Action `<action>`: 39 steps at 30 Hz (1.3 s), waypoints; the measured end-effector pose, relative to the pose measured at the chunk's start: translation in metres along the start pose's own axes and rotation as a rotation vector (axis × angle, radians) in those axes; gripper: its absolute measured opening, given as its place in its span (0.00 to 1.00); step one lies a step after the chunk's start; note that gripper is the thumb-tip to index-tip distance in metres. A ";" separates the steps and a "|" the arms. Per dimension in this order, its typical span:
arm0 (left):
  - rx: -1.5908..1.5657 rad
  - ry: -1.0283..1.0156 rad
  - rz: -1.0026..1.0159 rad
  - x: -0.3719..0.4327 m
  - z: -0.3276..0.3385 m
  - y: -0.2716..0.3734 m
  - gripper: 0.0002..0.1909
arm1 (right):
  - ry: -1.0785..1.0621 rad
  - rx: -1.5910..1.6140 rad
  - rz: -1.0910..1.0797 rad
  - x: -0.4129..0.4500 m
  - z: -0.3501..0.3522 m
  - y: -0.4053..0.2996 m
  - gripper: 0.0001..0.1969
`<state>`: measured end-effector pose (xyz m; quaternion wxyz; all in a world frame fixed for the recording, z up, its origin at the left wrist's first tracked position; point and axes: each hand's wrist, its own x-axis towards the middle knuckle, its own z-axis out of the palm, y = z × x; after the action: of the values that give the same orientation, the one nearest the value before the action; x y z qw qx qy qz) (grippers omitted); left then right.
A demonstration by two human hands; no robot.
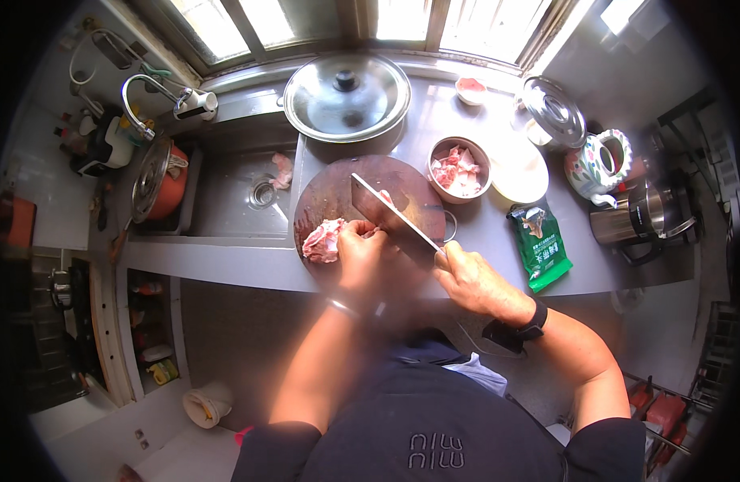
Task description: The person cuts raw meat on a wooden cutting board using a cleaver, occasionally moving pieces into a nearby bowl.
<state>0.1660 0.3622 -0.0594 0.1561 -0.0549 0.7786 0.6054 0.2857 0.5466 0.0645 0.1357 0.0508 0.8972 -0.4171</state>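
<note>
My right hand (475,280) grips the handle of a cleaver (389,218), its broad blade slanting over a round wooden chopping board (358,172). Close to the blade's left side, my left hand (361,250) has its fingers curled around what looks like a small bit of raw meat, mostly hidden by the fingers. A larger chunk of raw meat (323,242) lies on the board against the left side of that hand. Beyond the blade a small piece of meat (385,196) is partly covered. Cut raw meat (458,172) fills much of a round bowl (460,197) right of the board.
A lidded pan (346,102) stands behind the board. Left is a steel sink (225,205) holding a piece of meat (282,171), with a lidded red pot (168,193) beyond. Right are a green packet (540,247), a pale plate (520,172), a floral teapot (596,162) and a steel kettle (626,217).
</note>
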 end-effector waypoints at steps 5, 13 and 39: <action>-0.049 -0.042 -0.135 -0.008 0.000 0.015 0.10 | -0.043 -0.053 -0.006 0.011 0.002 0.000 0.14; -0.174 -0.037 0.075 0.000 -0.002 -0.019 0.06 | -0.044 -0.157 -0.042 0.052 0.030 -0.009 0.14; -0.008 -0.001 0.208 -0.006 -0.010 -0.032 0.08 | -0.071 -0.105 -0.062 0.012 -0.025 -0.006 0.14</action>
<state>0.1787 0.3432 -0.0853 0.0926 0.0259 0.7776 0.6214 0.2683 0.5616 0.0810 0.1570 0.0007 0.9136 -0.3751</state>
